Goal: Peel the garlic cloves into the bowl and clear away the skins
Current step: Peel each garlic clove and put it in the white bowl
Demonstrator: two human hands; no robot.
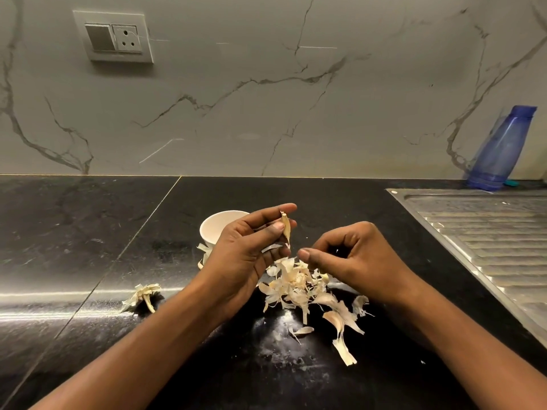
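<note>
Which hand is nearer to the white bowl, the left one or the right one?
Left. The left hand, holding a garlic clove, covers the right side of the bowl in the view. The right hand is farther right, over the pile of skins.

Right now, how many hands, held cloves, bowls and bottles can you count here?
Hands: 2, the left hand and the right hand
Clove: 1, pinched in the left hand
Bowl: 1
Bottle: 1
Total: 5
</note>
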